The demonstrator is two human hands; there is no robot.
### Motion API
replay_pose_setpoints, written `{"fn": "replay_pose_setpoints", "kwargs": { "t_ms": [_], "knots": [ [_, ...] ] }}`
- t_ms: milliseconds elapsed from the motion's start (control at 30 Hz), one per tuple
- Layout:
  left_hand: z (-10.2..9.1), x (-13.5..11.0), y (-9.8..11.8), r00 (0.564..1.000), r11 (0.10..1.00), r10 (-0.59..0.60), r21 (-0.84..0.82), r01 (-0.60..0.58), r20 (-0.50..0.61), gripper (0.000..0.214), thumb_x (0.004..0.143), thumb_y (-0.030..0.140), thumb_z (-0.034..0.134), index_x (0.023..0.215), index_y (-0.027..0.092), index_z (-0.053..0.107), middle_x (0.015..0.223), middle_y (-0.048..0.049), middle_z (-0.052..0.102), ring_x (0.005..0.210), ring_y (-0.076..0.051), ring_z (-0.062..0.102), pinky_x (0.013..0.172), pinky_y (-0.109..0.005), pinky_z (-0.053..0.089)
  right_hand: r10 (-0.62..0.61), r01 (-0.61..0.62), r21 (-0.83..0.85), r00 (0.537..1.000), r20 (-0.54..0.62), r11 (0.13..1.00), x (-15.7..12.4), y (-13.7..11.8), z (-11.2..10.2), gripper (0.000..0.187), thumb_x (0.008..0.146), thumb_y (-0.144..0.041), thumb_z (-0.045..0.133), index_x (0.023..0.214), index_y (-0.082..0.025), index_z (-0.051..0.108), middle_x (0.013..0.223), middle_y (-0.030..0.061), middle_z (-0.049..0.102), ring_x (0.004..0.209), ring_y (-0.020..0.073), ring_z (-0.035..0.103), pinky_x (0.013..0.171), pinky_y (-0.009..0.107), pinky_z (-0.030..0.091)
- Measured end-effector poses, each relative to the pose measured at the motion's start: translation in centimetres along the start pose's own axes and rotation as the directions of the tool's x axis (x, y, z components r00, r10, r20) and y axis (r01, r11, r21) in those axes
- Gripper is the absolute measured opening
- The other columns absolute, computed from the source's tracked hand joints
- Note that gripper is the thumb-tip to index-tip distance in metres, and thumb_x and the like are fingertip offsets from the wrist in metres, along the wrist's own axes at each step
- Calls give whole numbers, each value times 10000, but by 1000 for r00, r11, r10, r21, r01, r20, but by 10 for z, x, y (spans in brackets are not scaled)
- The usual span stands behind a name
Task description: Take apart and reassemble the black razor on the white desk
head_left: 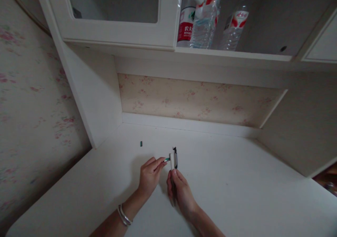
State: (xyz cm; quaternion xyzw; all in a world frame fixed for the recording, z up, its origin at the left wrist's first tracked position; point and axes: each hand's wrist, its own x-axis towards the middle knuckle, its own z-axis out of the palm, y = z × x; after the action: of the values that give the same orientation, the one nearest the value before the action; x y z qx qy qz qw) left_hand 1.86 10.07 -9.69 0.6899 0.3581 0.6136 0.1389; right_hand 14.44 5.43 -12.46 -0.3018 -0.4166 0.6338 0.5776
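My left hand (151, 174) pinches a small green and dark stick-like piece (166, 159), which looks like a battery, between thumb and fingertips. Its far end meets or nearly meets the side of a slim white object (172, 160). My right hand (181, 191) is wrapped around the lower part of that white object and holds it upright; its kind cannot be made out. Close along its right side is a thin black piece (176, 158), and I cannot tell whether it is attached. A small dark green piece (141, 143) lies on the white desk (223, 167), beyond my left hand.
Above the desk hangs a white cabinet (118, 32) with a glass-fronted door. Its open shelf holds a red-labelled bottle (185, 28) and clear water bottles (235, 28). White side panels (92, 89) bound the desk, and floral wallpaper (189, 95) covers the back.
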Motion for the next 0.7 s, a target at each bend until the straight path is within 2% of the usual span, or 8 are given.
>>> {"fn": "replay_pose_setpoints", "kwargs": {
  "t_ms": [67, 200, 333, 500, 700],
  "knots": [
    [0, 0, 0, 1000, 1000, -5, 4, 5, -4, 141, 889, 253, 601, 984, 198, 690, 655, 9, 537, 553, -94, 517, 526, -166, 420, 12, -12, 3, 1000, -5, 1000, 0, -1, 0, 491, 898, -633, 620, 787, -169, 502, 570, -34, 451, 413, 104, 320, 364, 157, 263],
    [-1, 0, 1, 1000, 1000, 9, 10, -9, 5, 140, 892, 261, 594, 968, 201, 695, 646, 8, 534, 542, -96, 506, 516, -169, 416, 28, -29, 14, 996, 81, 999, -2, -1, 1, 484, 918, -626, 596, 788, -170, 501, 543, -38, 440, 401, 104, 292, 357, 164, 247],
    [-1, -1, -2, 1000, 1000, -4, 15, 4, -6, 138, 886, 262, 604, 977, 205, 692, 630, 14, 520, 534, -96, 498, 510, -170, 412, 54, -54, 48, 999, -6, 997, -1, -4, 1, 505, 863, -648, 656, 784, -176, 495, 550, -52, 412, 406, 98, 266, 356, 153, 234],
    [0, -3, -4, 1000, 1000, 8, 15, -9, 20, 145, 896, 261, 588, 988, 213, 690, 663, 4, 549, 562, -101, 523, 533, -172, 431, 104, -108, 65, 992, 68, 992, 0, -8, 4, 508, 848, -652, 666, 781, -182, 487, 545, -51, 411, 399, 100, 256, 349, 160, 227],
    [0, -1, -1, 1000, 1000, 9, -7, -10, -23, 155, 884, 276, 605, 980, 197, 695, 627, 7, 525, 534, -102, 511, 502, -174, 423, 88, -86, 60, 996, -18, 994, -2, -10, 4, 529, 830, -664, 680, 765, -179, 478, 538, -63, 377, 404, 95, 219, 348, 154, 191]
  ]
}}
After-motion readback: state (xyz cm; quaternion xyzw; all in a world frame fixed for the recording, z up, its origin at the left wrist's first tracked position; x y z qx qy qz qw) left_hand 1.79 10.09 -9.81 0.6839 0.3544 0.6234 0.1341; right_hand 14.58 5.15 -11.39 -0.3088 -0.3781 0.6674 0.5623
